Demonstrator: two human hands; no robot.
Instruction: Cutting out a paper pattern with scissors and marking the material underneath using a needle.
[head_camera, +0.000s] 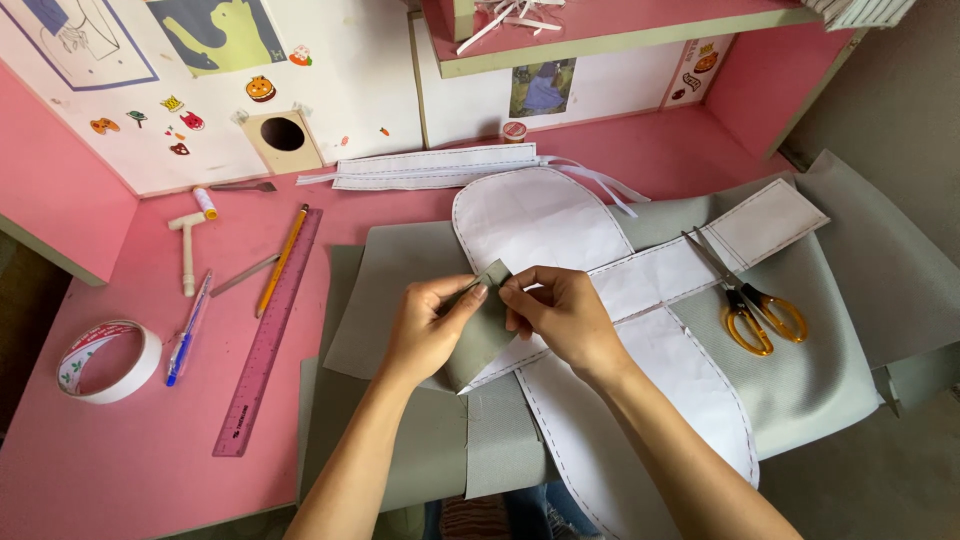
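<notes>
My left hand (430, 325) and my right hand (560, 310) meet at the middle of the desk, both pinching a small folded piece of grey fabric (485, 335). Its top corner sticks up between my fingertips. Under my hands lie white paper pattern pieces (540, 220) with dashed outlines, spread over a large sheet of grey fabric (800, 370).
Orange-handled scissors (750, 305) rest on the pattern to the right. On the pink desk (130, 450) at left lie a pink ruler (265, 340), a pencil (282, 260), a blue pen (187, 330), a tape roll (108, 360) and a small white hammer (187, 245). Paper strips (440, 168) lie at the back.
</notes>
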